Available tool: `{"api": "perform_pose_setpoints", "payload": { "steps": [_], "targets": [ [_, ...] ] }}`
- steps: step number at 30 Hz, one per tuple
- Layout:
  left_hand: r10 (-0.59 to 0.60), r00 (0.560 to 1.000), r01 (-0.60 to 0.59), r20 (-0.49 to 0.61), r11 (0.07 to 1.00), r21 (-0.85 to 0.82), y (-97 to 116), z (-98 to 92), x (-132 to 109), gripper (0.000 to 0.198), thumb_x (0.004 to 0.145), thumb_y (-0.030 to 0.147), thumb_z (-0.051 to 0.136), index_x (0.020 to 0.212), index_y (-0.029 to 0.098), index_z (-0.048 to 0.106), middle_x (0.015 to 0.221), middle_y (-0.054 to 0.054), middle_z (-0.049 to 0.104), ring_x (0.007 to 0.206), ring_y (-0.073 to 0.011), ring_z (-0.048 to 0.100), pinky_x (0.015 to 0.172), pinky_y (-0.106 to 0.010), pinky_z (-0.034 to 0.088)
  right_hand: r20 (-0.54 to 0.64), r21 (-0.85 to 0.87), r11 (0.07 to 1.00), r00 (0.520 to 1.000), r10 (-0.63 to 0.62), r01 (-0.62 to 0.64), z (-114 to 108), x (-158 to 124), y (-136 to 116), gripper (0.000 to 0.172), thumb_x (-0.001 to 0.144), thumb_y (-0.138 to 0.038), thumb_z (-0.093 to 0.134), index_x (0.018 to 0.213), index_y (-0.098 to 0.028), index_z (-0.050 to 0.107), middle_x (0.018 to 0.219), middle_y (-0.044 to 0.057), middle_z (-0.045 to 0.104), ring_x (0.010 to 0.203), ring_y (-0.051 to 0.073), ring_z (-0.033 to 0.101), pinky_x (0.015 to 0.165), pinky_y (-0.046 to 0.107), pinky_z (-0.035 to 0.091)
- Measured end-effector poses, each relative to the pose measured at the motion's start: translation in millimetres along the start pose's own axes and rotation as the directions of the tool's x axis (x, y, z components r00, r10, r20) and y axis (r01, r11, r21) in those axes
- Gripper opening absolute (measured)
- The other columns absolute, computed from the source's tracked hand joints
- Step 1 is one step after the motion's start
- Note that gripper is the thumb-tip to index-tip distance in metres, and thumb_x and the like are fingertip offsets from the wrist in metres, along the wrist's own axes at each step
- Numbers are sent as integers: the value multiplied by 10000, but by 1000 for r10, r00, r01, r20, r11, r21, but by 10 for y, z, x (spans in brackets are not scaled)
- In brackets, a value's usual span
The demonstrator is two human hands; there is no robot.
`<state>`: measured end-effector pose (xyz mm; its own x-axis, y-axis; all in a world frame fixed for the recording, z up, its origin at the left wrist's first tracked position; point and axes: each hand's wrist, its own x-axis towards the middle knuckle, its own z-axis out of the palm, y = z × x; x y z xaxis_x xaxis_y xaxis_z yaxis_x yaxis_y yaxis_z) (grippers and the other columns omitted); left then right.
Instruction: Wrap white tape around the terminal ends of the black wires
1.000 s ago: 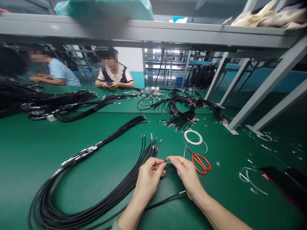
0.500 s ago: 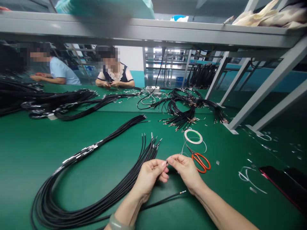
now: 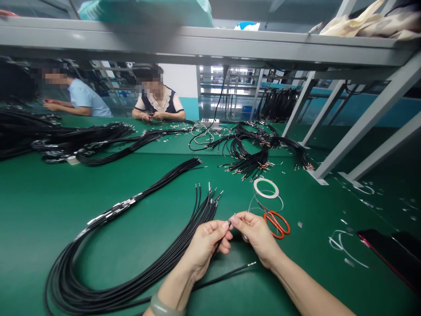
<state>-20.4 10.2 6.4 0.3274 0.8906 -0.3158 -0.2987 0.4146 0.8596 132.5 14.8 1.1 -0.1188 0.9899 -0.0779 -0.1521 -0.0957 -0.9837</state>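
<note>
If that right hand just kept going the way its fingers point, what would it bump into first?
Most likely the left hand, which pinches a cable just ahead of the right hand; whether the two hands touch is hard to tell.

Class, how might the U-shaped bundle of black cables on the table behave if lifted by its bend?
The bundle of black cables would probably flop, since it already lies in a wide curve. Its smooth bend hints at a little springiness, though. The tips at its looser end would likely splay further, as they already fan apart.
</note>
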Motion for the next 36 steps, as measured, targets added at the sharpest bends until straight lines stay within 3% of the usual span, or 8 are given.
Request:
{"api": "perform_pose_setpoints", "payload": {
  "steps": [3,8,11,13,17,21,29,36],
  "targets": [
    [105,993,-92,-50,972,219,-27,-27,45,264,771,398,652,780,135,664,650,-12,625,521,-93,545,521,-205,444,-20,81,996,999,27,-25,-82,44,13,309,838,-439,580,916,-154,667,509,-80,361,436,67,214,419,220,145],
    [206,975,-195,80,633,750,-197,-11,-5,164,723,313,674,736,167,747,739,-46,706,700,-175,605,649,-256,436,24,231,973,1000,20,-25,-172,91,36,271,896,-287,424,999,-136,625,555,-78,327,446,71,176,426,223,129],
    [-124,954,-124,274,669,733,-262,42,-104,202,649,335,734,752,164,761,671,-31,718,589,-157,597,535,-225,413,39,144,989,999,14,-19,-160,86,46,243,885,-257,444,1009,-131,611,564,-69,355,464,76,226,440,222,150],
    [-144,930,-152,339,687,710,-222,64,-140,206,674,337,715,787,172,763,690,-26,717,594,-149,595,528,-215,406,45,30,1000,999,3,-4,-147,74,51,250,896,-280,454,1040,-137,600,575,-61,370,493,88,284,455,217,179],
    [236,956,-289,176,633,718,-41,42,-94,161,777,267,609,721,163,719,710,-19,669,665,-145,585,610,-227,426,41,-265,960,995,-89,97,-127,21,45,301,933,-352,416,1116,-173,574,607,-52,391,551,117,366,504,227,265],
    [574,813,-369,-98,638,676,-8,-6,-9,181,830,318,572,824,165,668,833,-33,613,652,-129,561,546,-217,427,82,-500,845,982,-171,189,-67,-68,35,334,950,-347,381,1219,-197,513,656,-31,469,604,147,447,568,255,335],
    [613,788,-422,-66,615,667,-136,-13,42,162,835,285,598,916,201,710,885,-46,620,738,-153,603,608,-242,474,192,-553,783,958,-212,284,85,-161,95,489,960,-268,322,1433,-184,228,730,-7,531,682,169,542,677,276,423],
    [664,747,-489,28,521,700,-103,11,-2,158,870,230,548,913,194,695,858,-40,635,764,-153,615,649,-243,481,212,-512,807,953,-214,295,78,-187,80,476,957,-315,353,1415,-190,321,776,28,582,781,199,579,761,321,450]
  ]
}}
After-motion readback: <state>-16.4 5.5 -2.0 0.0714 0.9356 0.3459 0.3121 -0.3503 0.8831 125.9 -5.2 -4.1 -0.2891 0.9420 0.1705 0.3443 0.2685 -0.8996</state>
